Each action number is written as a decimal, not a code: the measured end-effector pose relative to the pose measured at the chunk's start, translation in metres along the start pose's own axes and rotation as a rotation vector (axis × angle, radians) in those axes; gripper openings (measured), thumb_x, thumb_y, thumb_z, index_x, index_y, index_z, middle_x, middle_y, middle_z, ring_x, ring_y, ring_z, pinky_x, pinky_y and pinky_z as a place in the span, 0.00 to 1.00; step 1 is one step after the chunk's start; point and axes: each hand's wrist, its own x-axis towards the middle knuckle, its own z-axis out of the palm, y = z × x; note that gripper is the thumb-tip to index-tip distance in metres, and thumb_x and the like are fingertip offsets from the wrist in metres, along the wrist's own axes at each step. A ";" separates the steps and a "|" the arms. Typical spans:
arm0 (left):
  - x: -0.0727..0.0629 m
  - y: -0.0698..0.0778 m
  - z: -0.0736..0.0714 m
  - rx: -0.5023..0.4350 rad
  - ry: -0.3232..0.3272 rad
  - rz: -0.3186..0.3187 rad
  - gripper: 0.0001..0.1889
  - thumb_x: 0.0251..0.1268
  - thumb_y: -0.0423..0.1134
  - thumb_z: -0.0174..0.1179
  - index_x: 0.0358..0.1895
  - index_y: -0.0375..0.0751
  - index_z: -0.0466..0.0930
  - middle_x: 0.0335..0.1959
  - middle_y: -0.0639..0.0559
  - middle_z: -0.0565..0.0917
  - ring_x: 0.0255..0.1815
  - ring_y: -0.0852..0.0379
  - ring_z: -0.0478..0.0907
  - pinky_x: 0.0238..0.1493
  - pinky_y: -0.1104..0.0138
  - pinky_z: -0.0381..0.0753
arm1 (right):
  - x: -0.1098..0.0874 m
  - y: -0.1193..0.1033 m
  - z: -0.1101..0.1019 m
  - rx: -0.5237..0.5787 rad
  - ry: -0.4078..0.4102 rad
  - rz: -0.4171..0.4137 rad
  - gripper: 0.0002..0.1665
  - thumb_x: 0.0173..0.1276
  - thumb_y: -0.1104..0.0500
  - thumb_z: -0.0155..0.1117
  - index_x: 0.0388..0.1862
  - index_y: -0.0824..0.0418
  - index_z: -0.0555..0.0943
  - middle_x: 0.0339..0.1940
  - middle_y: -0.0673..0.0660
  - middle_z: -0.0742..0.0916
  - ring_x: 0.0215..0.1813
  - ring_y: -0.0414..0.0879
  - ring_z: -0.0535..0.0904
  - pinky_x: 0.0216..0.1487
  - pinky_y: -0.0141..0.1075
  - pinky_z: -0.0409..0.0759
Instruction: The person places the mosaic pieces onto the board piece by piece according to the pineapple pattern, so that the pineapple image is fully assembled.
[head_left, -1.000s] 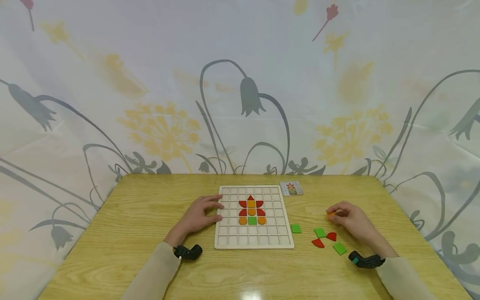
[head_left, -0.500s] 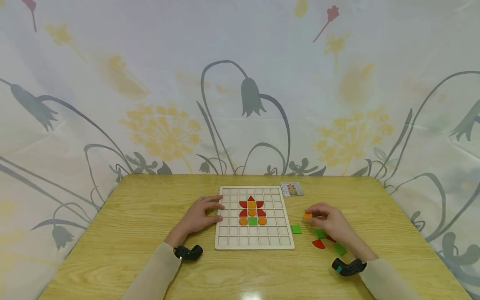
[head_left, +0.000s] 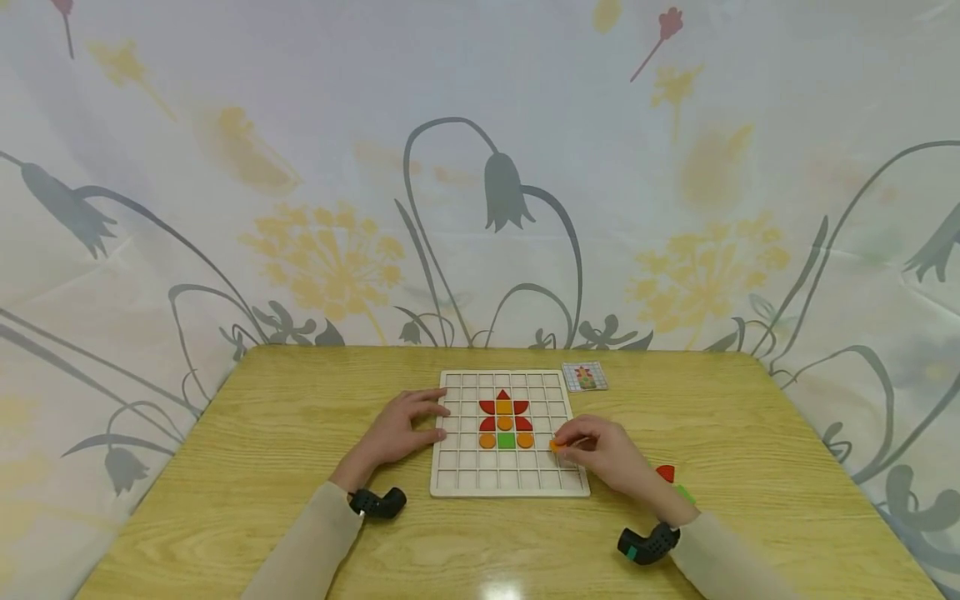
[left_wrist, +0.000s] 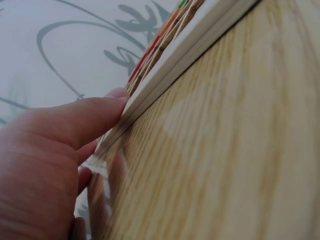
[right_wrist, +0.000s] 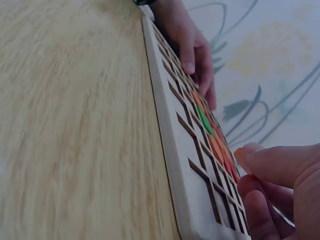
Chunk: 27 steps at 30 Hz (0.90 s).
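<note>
A white grid board (head_left: 457, 482) lies on the table with red, orange and green pieces set in its middle cells. My left hand (head_left: 393, 429) rests at the board's left edge, fingers extended onto the rim; in the left wrist view the thumb (left_wrist: 100, 117) touches that edge. Over the board's right side, my right hand (head_left: 603, 454) pinches an orange piece (head_left: 557, 446) between thumb and fingers. Only a sliver of the orange piece (right_wrist: 239, 156) shows in the right wrist view. Among the set pieces are a green square (head_left: 506, 441) and an orange disc (head_left: 525, 440).
Behind the board's right corner lies a small pattern card (head_left: 585, 377). A red piece (head_left: 665, 473) and a green piece (head_left: 685, 493) lie right of the board, partly covered by my right forearm. A patterned curtain (head_left: 337, 167) stands behind the wooden table (head_left: 300, 392).
My right hand has moved left with the orange piece, from over the loose pieces to the board's right side. My left hand has stayed at the board's edge.
</note>
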 end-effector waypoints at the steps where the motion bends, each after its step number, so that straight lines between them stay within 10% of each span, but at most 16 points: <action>1: 0.000 0.000 0.000 0.001 0.000 0.001 0.15 0.66 0.45 0.67 0.53 0.46 0.86 0.71 0.48 0.72 0.69 0.41 0.66 0.66 0.42 0.64 | 0.002 -0.002 0.004 0.004 -0.006 -0.008 0.04 0.66 0.60 0.71 0.40 0.56 0.87 0.46 0.53 0.86 0.44 0.43 0.82 0.44 0.33 0.83; 27: 0.000 -0.001 0.001 -0.004 0.010 0.014 0.15 0.66 0.46 0.67 0.53 0.46 0.86 0.71 0.48 0.72 0.70 0.40 0.66 0.66 0.41 0.65 | 0.014 -0.010 0.056 -0.077 -0.070 -0.195 0.07 0.66 0.62 0.71 0.42 0.55 0.90 0.44 0.48 0.83 0.34 0.37 0.76 0.32 0.31 0.77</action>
